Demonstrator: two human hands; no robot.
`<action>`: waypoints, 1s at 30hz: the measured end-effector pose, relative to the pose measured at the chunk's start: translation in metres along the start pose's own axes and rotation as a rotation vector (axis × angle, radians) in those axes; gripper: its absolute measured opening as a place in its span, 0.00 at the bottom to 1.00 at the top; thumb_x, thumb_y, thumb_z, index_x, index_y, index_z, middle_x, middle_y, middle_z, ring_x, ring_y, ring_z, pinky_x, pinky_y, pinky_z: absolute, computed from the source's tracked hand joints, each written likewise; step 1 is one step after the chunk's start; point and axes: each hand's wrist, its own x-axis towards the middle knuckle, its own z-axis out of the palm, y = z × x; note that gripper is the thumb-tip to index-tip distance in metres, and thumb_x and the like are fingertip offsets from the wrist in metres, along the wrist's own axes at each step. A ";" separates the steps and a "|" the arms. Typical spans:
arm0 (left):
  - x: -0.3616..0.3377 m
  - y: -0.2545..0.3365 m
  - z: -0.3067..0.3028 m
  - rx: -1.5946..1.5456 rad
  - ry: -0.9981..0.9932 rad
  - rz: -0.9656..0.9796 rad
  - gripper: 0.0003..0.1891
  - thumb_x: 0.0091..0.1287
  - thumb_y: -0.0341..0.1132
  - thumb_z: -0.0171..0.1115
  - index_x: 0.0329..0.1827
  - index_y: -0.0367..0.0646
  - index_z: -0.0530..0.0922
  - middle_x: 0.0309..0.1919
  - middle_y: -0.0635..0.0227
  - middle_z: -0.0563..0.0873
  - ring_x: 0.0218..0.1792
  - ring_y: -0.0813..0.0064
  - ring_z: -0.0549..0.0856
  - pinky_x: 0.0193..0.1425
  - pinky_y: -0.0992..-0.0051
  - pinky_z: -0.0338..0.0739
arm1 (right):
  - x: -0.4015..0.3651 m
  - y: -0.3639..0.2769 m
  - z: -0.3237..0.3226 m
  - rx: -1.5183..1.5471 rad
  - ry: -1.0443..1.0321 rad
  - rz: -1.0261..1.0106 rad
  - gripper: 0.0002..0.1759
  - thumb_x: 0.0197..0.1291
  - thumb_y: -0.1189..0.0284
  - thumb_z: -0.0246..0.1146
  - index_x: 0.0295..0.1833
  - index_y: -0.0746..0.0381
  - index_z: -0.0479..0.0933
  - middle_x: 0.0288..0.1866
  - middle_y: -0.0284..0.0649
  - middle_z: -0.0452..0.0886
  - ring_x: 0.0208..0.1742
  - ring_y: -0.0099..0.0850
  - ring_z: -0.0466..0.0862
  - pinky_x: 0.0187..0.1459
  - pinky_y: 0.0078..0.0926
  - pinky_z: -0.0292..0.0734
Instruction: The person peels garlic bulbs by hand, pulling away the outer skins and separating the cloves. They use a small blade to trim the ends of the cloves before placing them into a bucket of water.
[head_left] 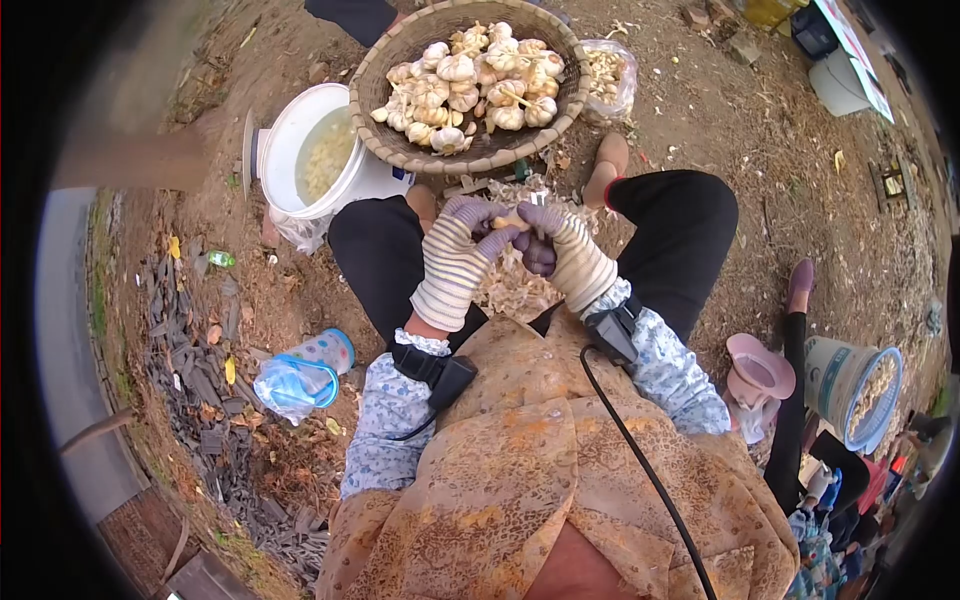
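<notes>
My left hand (456,262), in a striped glove with purplish fingers, pinches a small piece of garlic (512,221) between thumb and fingertips. Close against it, my right hand (566,250) in a matching glove has its fingers curled, thumb and forefinger at the same garlic. A small whitish flat piece (537,198) shows at the right fingertips; I cannot tell what it is. Beneath the hands, papery garlic skins (515,288) are heaped on the ground between the knees. Just beyond, a round woven basket (368,120) holds many whole garlic bulbs (455,68).
Left of the basket stands a white bucket (284,150) with peeled cloves in liquid. A clear bag of garlic (607,78) lies to its right. A dotted container with a blue rim (325,350) sits lower left. At right are a pink hat (757,352), another bucket (832,370) and people seated nearby.
</notes>
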 end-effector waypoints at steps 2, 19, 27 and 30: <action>0.002 0.004 0.002 -0.187 0.008 -0.153 0.14 0.60 0.26 0.72 0.48 0.38 0.82 0.37 0.70 0.82 0.36 0.83 0.81 0.39 0.82 0.78 | 0.004 0.010 -0.002 0.301 0.086 0.140 0.15 0.62 0.61 0.68 0.44 0.61 0.79 0.27 0.36 0.80 0.15 0.15 0.63 0.17 0.14 0.54; 0.007 -0.028 0.014 -1.314 0.226 -0.772 0.18 0.71 0.41 0.62 0.58 0.39 0.78 0.39 0.68 0.83 0.35 0.76 0.82 0.39 0.75 0.81 | -0.011 0.003 0.032 -0.424 -0.013 -0.207 0.15 0.62 0.71 0.70 0.49 0.69 0.79 0.39 0.33 0.84 0.37 0.19 0.80 0.40 0.19 0.76; 0.005 0.000 0.015 -0.930 -0.091 -0.507 0.21 0.69 0.40 0.65 0.60 0.36 0.79 0.36 0.67 0.85 0.28 0.80 0.81 0.33 0.82 0.77 | 0.001 -0.009 0.011 -0.407 0.049 -0.182 0.12 0.65 0.63 0.66 0.38 0.61 0.81 0.21 0.28 0.80 0.20 0.12 0.69 0.21 0.12 0.58; 0.004 -0.005 0.013 -0.907 -0.099 -0.527 0.21 0.68 0.39 0.65 0.59 0.35 0.79 0.37 0.67 0.86 0.28 0.80 0.82 0.33 0.82 0.77 | -0.003 -0.015 0.009 -0.361 -0.016 -0.088 0.10 0.65 0.64 0.66 0.39 0.60 0.81 0.23 0.27 0.80 0.19 0.11 0.68 0.20 0.12 0.58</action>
